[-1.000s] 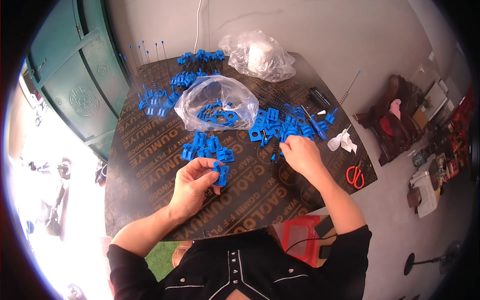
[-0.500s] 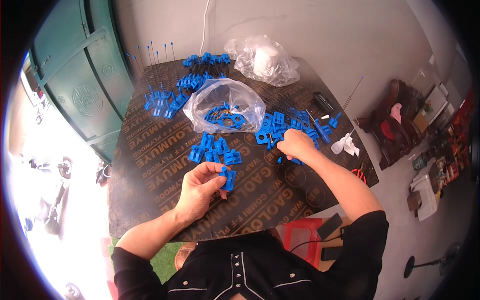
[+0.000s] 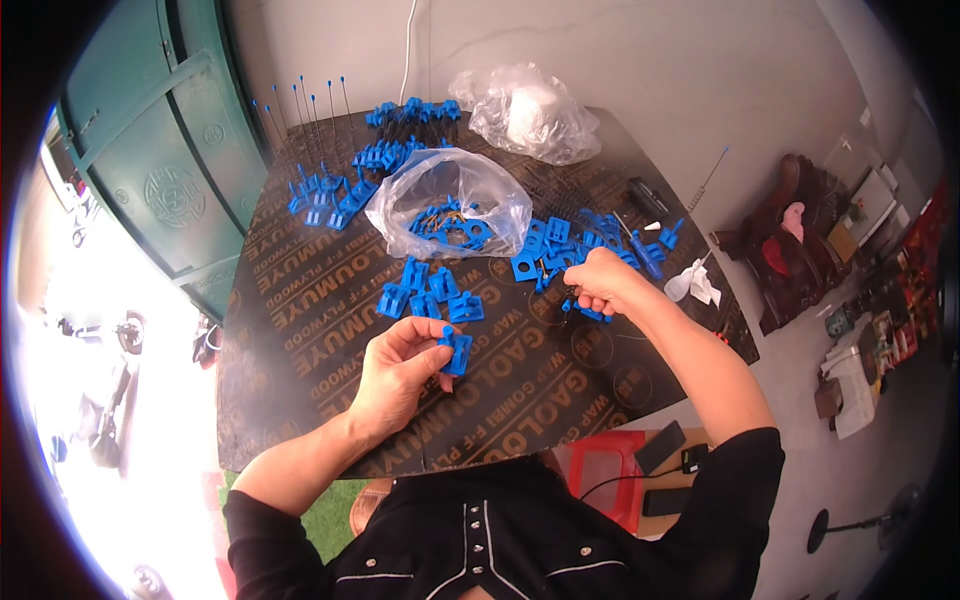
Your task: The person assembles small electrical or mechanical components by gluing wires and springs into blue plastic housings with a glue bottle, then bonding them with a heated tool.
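Near the front of the table, my left hand (image 3: pixel 400 365) is closed on a blue plastic bracket (image 3: pixel 458 352), pinched between thumb and fingers with its small peg upward. My right hand (image 3: pixel 605 280) is at the near edge of a loose pile of blue plastic parts (image 3: pixel 550 240), fingers curled together; whatever is in them is too small or hidden to make out. Beyond my left hand stands a small group of similar blue brackets (image 3: pixel 430 288). A few blue pieces (image 3: pixel 590 313) lie just below my right hand.
An open clear plastic bag (image 3: pixel 400 215) of blue parts and screws sits mid-table. Spring-stemmed blue pieces (image 3: pixel 325 195) stand at the left back. A bulging plastic bag (image 3: pixel 530 125) is at the back. A screwdriver (image 3: pixel 645 255) and crumpled tissue (image 3: pixel 697 287) lie to the right.
My right hand has shifted slightly right and up from the blue parts, its fingers more curled and small pieces uncovered beneath it. My left hand keeps its bracket in nearly the same place.
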`<action>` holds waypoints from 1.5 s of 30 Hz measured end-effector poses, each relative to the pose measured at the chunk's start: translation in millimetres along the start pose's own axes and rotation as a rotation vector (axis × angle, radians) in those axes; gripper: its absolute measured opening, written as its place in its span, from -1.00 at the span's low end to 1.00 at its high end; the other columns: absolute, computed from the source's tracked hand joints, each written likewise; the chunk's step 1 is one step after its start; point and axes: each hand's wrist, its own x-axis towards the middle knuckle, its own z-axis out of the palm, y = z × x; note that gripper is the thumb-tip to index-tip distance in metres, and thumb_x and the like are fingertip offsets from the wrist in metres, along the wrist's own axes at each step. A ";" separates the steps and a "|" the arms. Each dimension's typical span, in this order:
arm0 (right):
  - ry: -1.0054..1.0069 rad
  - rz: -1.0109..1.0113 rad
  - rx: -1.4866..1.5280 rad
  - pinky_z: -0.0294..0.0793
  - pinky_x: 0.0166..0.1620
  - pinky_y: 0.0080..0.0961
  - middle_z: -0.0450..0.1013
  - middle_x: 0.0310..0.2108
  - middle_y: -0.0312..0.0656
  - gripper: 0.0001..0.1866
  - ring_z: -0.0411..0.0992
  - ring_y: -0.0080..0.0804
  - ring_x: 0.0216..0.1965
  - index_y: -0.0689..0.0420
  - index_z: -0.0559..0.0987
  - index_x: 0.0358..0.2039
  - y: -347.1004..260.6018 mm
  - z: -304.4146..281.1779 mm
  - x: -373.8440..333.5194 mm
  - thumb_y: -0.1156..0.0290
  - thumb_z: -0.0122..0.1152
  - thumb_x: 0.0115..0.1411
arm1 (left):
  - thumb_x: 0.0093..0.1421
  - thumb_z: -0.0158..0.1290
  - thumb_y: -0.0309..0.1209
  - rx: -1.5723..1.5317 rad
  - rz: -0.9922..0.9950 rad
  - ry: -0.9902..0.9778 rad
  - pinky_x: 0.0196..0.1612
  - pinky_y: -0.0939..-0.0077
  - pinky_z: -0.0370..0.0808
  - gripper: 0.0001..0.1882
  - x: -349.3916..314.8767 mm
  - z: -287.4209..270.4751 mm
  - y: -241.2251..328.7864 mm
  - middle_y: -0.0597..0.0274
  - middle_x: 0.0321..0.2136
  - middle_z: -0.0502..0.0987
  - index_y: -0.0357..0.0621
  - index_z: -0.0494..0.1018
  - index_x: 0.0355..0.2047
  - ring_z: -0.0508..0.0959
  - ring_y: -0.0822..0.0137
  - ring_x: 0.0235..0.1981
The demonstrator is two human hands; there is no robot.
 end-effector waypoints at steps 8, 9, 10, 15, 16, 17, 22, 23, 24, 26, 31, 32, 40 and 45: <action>-0.245 -0.039 0.451 0.25 -0.78 -0.60 0.50 -0.57 0.02 -0.73 0.34 -0.50 -0.76 0.32 0.44 -0.46 16.2 0.0 -29.2 0.31 0.06 0.14 | 0.18 0.05 -0.60 0.003 -0.013 0.005 -0.43 0.57 0.53 -0.81 0.9 -0.4 -3.0 0.09 -0.22 0.54 -0.33 0.42 -0.17 0.54 0.43 -0.39; -0.259 -0.071 0.516 0.30 -0.76 -0.60 0.51 -0.55 0.04 -0.73 0.38 -0.48 -0.74 0.31 0.43 -0.44 16.9 1.5 -31.6 0.30 0.07 0.15 | 0.18 0.05 -0.60 -0.001 -0.009 0.003 -0.43 0.57 0.53 -0.81 1.5 -0.3 -3.8 0.09 -0.21 0.54 -0.33 0.42 -0.17 0.54 0.43 -0.39; -0.271 -0.104 0.581 0.36 -0.75 -0.61 0.52 -0.54 0.06 -0.73 0.42 -0.46 -0.72 0.30 0.42 -0.42 17.5 1.7 -34.5 0.30 0.08 0.16 | 0.18 0.05 -0.60 -0.005 -0.003 -0.001 -0.43 0.57 0.53 -0.81 1.4 0.5 -3.1 0.09 -0.21 0.54 -0.33 0.42 -0.17 0.55 0.43 -0.38; -0.317 -0.149 0.701 0.49 -0.68 -0.58 0.53 -0.49 0.08 -0.74 0.47 -0.42 -0.68 0.27 0.41 -0.39 30.8 7.0 -22.4 0.29 0.11 0.16 | 0.18 0.05 -0.59 0.004 -0.010 0.001 -0.42 0.57 0.54 -0.81 3.7 1.1 -2.8 0.09 -0.20 0.54 -0.32 0.43 -0.17 0.55 0.42 -0.38; -0.323 -0.166 0.732 0.51 -0.66 -0.57 0.53 -0.48 0.08 -0.74 0.47 -0.41 -0.68 0.26 0.40 -0.39 32.0 8.9 -21.2 0.29 0.11 0.16 | 0.18 0.05 -0.60 0.007 -0.011 0.002 -0.42 0.56 0.54 -0.81 3.7 0.6 -3.0 0.09 -0.20 0.54 -0.31 0.43 -0.17 0.55 0.42 -0.38; -0.327 -0.167 0.731 0.51 -0.66 -0.57 0.53 -0.48 0.08 -0.74 0.47 -0.41 -0.68 0.26 0.40 -0.39 32.2 9.9 -20.9 0.29 0.11 0.16 | 0.18 0.05 -0.60 0.007 -0.010 0.006 -0.42 0.56 0.54 -0.81 3.8 0.3 -3.1 0.09 -0.20 0.54 -0.31 0.43 -0.17 0.55 0.42 -0.38; -0.282 -0.221 0.805 0.53 -0.60 -0.53 0.53 -0.48 0.08 -0.75 0.50 -0.37 -0.63 0.22 0.44 -0.40 21.8 16.4 -27.8 0.26 0.10 0.22 | 0.17 0.06 -0.59 0.025 -0.029 0.024 -0.43 0.57 0.54 -0.82 3.4 -0.9 -2.9 0.10 -0.20 0.54 -0.29 0.43 -0.19 0.54 0.43 -0.39; -0.293 -0.224 0.798 0.53 -0.60 -0.53 0.53 -0.48 0.08 -0.75 0.50 -0.37 -0.63 0.22 0.44 -0.40 18.0 17.4 -30.4 0.26 0.10 0.22 | 0.17 0.06 -0.59 0.024 -0.023 0.036 -0.43 0.57 0.54 -0.82 3.3 -0.9 -3.1 0.10 -0.20 0.54 -0.29 0.43 -0.19 0.54 0.43 -0.39; -0.292 -0.254 0.798 0.55 -0.59 -0.54 0.53 -0.48 0.07 -0.74 0.50 -0.37 -0.62 0.23 0.43 -0.40 13.9 18.1 -33.3 0.26 0.11 0.19 | 0.17 0.06 -0.59 0.030 -0.035 0.034 -0.42 0.58 0.53 -0.82 3.4 -0.7 -3.6 0.10 -0.20 0.54 -0.28 0.44 -0.19 0.54 0.44 -0.39; -0.307 -0.291 0.790 0.56 -0.57 -0.55 0.52 -0.48 0.06 -0.73 0.50 -0.37 -0.60 0.24 0.42 -0.40 3.8 19.8 -35.9 0.26 0.12 0.17 | 0.17 0.07 -0.60 0.038 -0.038 0.046 -0.42 0.58 0.53 -0.82 3.3 -2.1 -4.7 0.11 -0.19 0.54 -0.27 0.44 -0.19 0.54 0.44 -0.39; -0.301 -0.461 0.815 0.55 -0.56 -0.55 0.52 -0.47 0.02 -0.73 0.50 -0.41 -0.60 0.25 0.42 -0.40 -21.1 24.9 -43.1 0.27 0.09 0.22 | 0.17 0.06 -0.61 0.012 -0.034 0.020 -0.41 0.60 0.54 -0.80 3.5 -2.3 -6.0 0.13 -0.19 0.53 -0.27 0.44 -0.17 0.54 0.44 -0.36; -0.310 -0.459 0.811 0.55 -0.56 -0.55 0.52 -0.47 0.02 -0.73 0.50 -0.41 -0.60 0.25 0.42 -0.40 -25.8 27.1 -46.3 0.27 0.09 0.22 | 0.17 0.06 -0.61 0.017 -0.040 0.018 -0.40 0.60 0.55 -0.79 2.9 -1.6 -6.0 0.13 -0.19 0.53 -0.27 0.43 -0.16 0.54 0.44 -0.35; -0.088 -0.854 0.871 0.56 -0.44 -0.61 0.54 -0.40 -0.04 -0.88 0.50 -0.53 -0.50 0.25 0.37 -0.33 -32.5 60.9 -70.5 0.46 -0.01 0.31 | 0.19 0.05 -0.63 0.021 -0.055 -0.050 -0.34 0.57 0.59 -0.78 0.9 -2.1 -10.3 0.14 -0.10 0.46 -0.31 0.41 -0.14 0.54 0.44 -0.28; 0.055 -1.079 0.838 0.57 -0.38 -0.54 0.52 -0.42 0.07 -0.93 0.51 -0.41 -0.49 0.28 0.30 -0.32 -25.0 70.9 -77.2 0.54 -0.09 0.31 | 0.20 0.05 -0.61 0.041 -0.080 -0.059 -0.37 0.62 0.54 -0.79 0.0 5.1 -9.0 0.25 -0.31 0.52 -0.30 0.40 -0.13 0.54 0.50 -0.35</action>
